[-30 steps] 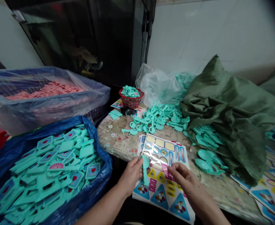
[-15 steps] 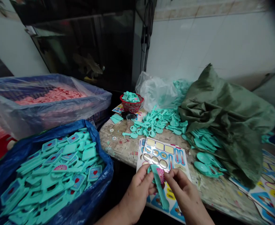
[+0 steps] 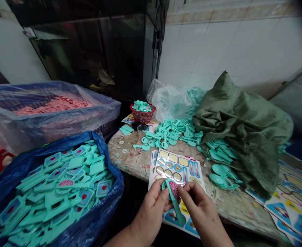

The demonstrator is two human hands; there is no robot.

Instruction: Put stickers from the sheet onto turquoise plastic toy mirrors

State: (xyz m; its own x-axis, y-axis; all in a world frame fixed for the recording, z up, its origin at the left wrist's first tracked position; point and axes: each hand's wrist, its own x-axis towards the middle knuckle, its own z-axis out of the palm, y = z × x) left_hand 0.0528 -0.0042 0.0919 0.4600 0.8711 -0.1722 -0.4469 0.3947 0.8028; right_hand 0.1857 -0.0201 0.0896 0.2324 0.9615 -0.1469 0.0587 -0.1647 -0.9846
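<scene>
My left hand (image 3: 151, 212) pinches the round head of a teal toy paddle (image 3: 175, 202), whose handle points down toward me. My right hand (image 3: 199, 209) is closed too, its fingertips pressing a round pink sticker (image 3: 174, 189) onto the paddle's head. Both hands hover over a sticker sheet (image 3: 176, 168) lying at the near edge of the worn table (image 3: 132, 157). Several stickers are gone from the sheet's upper rows.
A blue bag of teal tags (image 3: 58, 185) sits at my left, with a bin of pink parts (image 3: 50, 106) behind it. Loose teal paddles (image 3: 168, 132), a red basket (image 3: 142, 115), a clear bag (image 3: 171, 99) and a green sack (image 3: 243, 127) cover the table. More sticker sheets (image 3: 292, 202) lie right.
My right hand lifted the pink sticker off the sheet and brought it to the paddle head. Both hands drew together and nearer to me, and the paddle turned handle-down.
</scene>
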